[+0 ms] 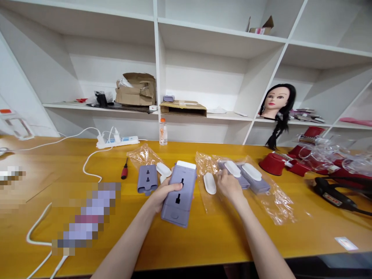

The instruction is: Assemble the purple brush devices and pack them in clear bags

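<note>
- Two bare hands above a yellow wooden tabletop (203, 248), with a short gap between left hand (168, 195) and right hand (229, 186).
- Left hand clamped around a lavender-grey plastic socket housing (181, 205), near the middle of the table, thumb across its face, white cap (186, 165) at its far end.
- Right hand's fingertips (222, 174) on a white oval plastic piece (232, 169); gripping or only touching, impossible to tell.
- Under that piece, a second lavender-grey housing (243, 181), overlapped on the right by a third housing (258, 186) carrying another white oval piece (251, 171).
- Beneath both, a crumpled clear plastic bag (276, 201).
- Between the hands, one more white oval piece (209, 183) on a clear bag (205, 164).
- Left of the held housing, a fourth housing (147, 179), with a white oval piece (163, 169) just beside it and a clear bag (142, 155) beyond.
- Farther left, a red-handled screwdriver (124, 168) and a white power strip (117, 142) with plugs in it.
- Far right, red plastic parts (272, 163) near a black corded appliance (334, 193).
- Along the far edge, white shelving (221, 38) holding a mannequin head (277, 102).
</note>
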The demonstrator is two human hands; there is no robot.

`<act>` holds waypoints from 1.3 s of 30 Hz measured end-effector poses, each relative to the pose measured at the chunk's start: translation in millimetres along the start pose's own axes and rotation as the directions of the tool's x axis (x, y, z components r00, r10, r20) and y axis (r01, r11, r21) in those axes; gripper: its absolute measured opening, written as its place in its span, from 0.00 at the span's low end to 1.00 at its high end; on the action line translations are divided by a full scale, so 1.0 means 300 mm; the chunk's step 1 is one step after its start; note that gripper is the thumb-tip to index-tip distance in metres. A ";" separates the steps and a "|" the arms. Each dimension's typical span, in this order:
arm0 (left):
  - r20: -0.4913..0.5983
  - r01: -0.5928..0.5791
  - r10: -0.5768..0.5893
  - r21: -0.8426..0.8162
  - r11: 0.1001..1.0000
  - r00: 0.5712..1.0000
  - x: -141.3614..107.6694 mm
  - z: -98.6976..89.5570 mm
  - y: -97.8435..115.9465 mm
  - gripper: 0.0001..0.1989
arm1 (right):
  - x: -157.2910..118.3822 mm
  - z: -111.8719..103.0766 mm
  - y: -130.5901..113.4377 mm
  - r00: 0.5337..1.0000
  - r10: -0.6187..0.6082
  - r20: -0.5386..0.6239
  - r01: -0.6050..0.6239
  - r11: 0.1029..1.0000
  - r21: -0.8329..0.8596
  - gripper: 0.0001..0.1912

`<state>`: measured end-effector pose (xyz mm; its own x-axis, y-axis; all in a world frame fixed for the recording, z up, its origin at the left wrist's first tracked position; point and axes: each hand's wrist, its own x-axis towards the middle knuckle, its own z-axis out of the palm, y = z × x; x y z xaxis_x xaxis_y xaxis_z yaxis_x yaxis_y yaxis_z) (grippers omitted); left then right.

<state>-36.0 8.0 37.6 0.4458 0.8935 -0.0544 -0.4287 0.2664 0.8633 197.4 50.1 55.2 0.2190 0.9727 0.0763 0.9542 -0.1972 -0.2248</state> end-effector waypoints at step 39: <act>0.167 0.052 -0.095 0.244 0.968 0.981 -0.031 0.032 -0.041 0.20 | -0.152 -0.029 -0.121 0.867 -0.415 -0.277 0.440 0.374 0.816 0.15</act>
<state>-27.2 -7.0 32.4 0.6096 0.7911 -0.0514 -0.2004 0.2165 0.9555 154.7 11.9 68.3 -0.1495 0.8911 0.4284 0.2870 0.4538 -0.8437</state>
